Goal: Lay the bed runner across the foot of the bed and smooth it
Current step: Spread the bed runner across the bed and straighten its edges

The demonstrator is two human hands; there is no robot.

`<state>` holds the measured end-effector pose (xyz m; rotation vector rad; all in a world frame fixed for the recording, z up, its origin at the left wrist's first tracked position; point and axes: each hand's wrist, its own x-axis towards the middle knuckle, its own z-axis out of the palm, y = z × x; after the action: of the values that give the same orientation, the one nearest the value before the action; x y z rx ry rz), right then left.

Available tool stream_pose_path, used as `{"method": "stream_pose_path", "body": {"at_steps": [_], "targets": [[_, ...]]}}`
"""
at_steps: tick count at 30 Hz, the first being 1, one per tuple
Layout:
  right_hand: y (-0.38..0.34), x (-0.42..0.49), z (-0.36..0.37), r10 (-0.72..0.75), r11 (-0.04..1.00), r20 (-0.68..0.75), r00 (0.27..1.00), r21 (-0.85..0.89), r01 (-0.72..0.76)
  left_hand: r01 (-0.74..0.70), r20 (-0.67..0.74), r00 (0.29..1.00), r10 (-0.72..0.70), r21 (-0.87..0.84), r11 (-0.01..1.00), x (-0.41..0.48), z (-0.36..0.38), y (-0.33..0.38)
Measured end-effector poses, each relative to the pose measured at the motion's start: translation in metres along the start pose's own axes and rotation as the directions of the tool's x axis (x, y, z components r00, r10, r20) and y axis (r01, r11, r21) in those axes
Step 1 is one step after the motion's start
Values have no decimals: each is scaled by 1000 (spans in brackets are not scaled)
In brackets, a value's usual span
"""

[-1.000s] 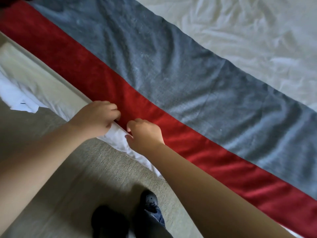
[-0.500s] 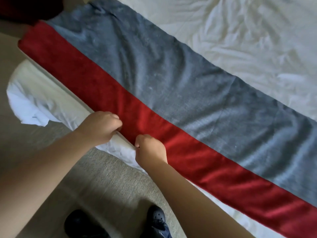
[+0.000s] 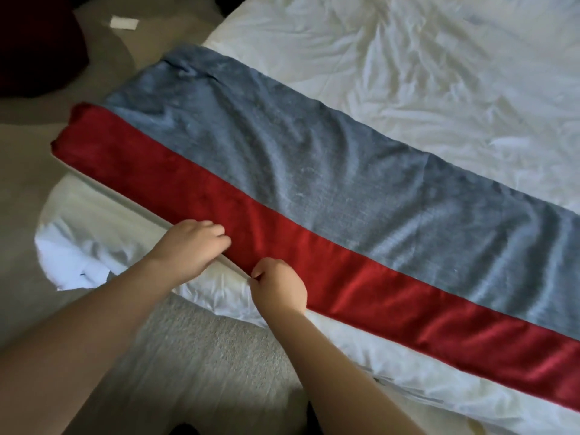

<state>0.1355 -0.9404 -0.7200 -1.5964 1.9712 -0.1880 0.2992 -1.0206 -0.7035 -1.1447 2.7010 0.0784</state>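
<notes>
The bed runner, grey with a red band along its near side, lies diagonally across the foot of the bed, from upper left to lower right. Its grey part shows soft ripples. My left hand has its fingers curled at the runner's near red edge. My right hand pinches that same red edge a little to the right. The fingertips of both hands are partly hidden under the fabric edge.
A crumpled white sheet hangs off the bed's near edge onto the beige carpet. A dark red cushion lies on the floor at top left, with a white slip of paper near it.
The view has swung so the runner's left end and the bed corner now show. Both hands stay at the red edge, and my shoes have dropped out of sight.
</notes>
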Motion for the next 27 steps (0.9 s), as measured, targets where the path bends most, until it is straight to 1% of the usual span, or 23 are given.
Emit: {"method": "stream_pose_path", "body": {"at_steps": [2, 4, 6, 10, 13, 16, 18, 20, 23, 27], "targets": [[-1, -3, 7, 57, 998, -53, 997, 38, -55, -31, 7, 999, 31, 31, 999, -2, 0, -11], [-2, -2, 12, 59, 998, -89, 994, 32, -57, -46, -2, 999, 46, 20, 999, -1, 0, -21], [-5, 1, 14, 73, 997, -109, 991, 36, -70, -28, 3, 1000, 28, 1, 1000, 1, 2, -27], [-10, 3, 20, 112, 994, -98, 989, 28, -110, 26, -11, 1000, -28, -172, 985, -1, 13, -32], [-8, 3, 21, 76, 997, -62, 995, -19, -77, 29, -7, 999, -31, -211, 977, -5, 17, -36], [-9, 11, 14, -9, 1000, -44, 999, -22, 8, -63, -27, 998, 59, -183, 981, -6, 14, -41], [-12, 19, 10, -80, 997, -39, 996, -21, 79, -82, -59, 996, 73, -160, 984, -7, 14, -50], [-19, 27, 11, -130, 991, -16, 991, -21, 130, -26, -81, 997, 12, -173, 985, -10, 14, -59], [-31, 32, 19, -144, 988, 21, 989, -44, 145, 81, -91, 991, -101, -203, 976, -16, 15, -67], [-33, 26, 31, -108, 993, 15, 994, -45, 109, 108, -25, 993, -116, -226, 968, -20, 16, -62]]}}
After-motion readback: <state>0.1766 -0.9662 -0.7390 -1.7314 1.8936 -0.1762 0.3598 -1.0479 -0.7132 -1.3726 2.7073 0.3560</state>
